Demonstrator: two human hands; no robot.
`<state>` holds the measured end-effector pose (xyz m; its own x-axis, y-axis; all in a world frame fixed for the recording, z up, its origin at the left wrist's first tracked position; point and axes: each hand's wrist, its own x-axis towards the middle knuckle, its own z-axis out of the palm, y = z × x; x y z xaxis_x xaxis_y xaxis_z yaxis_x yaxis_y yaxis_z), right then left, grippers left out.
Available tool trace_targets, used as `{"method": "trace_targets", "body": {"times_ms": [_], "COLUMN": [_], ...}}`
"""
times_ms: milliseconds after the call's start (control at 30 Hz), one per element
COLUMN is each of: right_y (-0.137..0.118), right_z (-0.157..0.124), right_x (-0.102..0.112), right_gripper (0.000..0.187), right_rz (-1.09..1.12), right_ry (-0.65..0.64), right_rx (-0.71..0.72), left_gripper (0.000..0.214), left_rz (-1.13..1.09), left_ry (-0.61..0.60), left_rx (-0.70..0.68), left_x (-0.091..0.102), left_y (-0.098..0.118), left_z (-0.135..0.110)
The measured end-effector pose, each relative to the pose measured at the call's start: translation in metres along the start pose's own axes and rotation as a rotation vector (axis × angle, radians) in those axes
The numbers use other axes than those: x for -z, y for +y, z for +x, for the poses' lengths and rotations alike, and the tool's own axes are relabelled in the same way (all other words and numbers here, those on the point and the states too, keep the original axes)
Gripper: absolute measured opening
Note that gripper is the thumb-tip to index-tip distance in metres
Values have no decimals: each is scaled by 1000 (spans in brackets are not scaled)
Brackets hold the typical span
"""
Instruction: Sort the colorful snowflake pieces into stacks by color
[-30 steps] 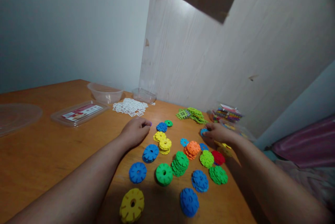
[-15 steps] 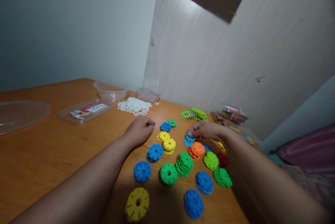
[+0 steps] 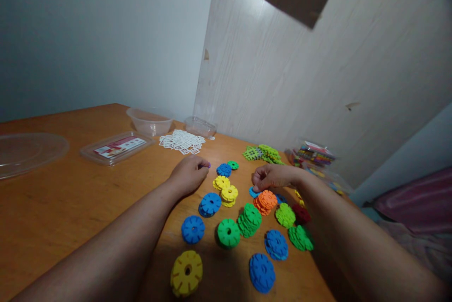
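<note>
My left hand (image 3: 190, 174) rests on the table with its fingers closed around a small purple piece (image 3: 209, 166), mostly hidden by the fingertips. Just right of it lie a blue notched disc (image 3: 223, 169) and a green one (image 3: 232, 165). My right hand (image 3: 273, 177) is closed in a pinch, its fingertips down on a light blue notched disc (image 3: 254, 192) that they partly cover. An orange stack of discs (image 3: 267, 201) stands directly in front of that hand. Yellow discs (image 3: 229, 193) lie between the two hands.
Nearer me are green (image 3: 228, 233), blue (image 3: 262, 272) and yellow (image 3: 187, 271) disc stacks. Behind the hands lie white lattice pieces (image 3: 181, 141) and lime-green pieces (image 3: 268, 152). Clear plastic containers (image 3: 150, 122) and a labelled lid (image 3: 118, 147) sit at the left.
My right hand has lowered slightly, and the upper light blue disc at its fingertips is now mostly out of sight. My left hand has stayed in place.
</note>
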<state>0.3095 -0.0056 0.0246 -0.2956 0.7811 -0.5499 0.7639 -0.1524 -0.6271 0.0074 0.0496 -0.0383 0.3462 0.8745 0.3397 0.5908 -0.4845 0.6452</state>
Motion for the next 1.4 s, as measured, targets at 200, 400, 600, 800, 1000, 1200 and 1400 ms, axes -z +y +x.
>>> {"method": "trace_targets", "body": {"times_ms": [200,400,600,800,1000,1200,1400], "right_y": [-4,-3,-8,-16,-13,21,42], "right_z": [8,16,7,8,3,-26,-33], "right_x": [2,4,3,2,7,24,26], "right_gripper": [40,40,44,47,40,38,41], "right_rz": [-227,-289,-327,-456,-440,-422,-285], "right_ry": [13,68,136,209,344,210,-35], "right_rx": [-39,-30,-28,-41,-20,-202,-298], "left_gripper": [31,30,30,29,30,31,30], "left_rz": [15,12,4,-9,-5,25,18], "left_ry": [-4,-23,-31,-23,-25,-35,-33], "left_rx": [6,-3,5,19,2,-3,21], "left_x": [1,3,4,4,3,4,5], "left_y": [1,3,4,4,3,4,6], "left_z": [0,0,0,0,0,1,-1]}}
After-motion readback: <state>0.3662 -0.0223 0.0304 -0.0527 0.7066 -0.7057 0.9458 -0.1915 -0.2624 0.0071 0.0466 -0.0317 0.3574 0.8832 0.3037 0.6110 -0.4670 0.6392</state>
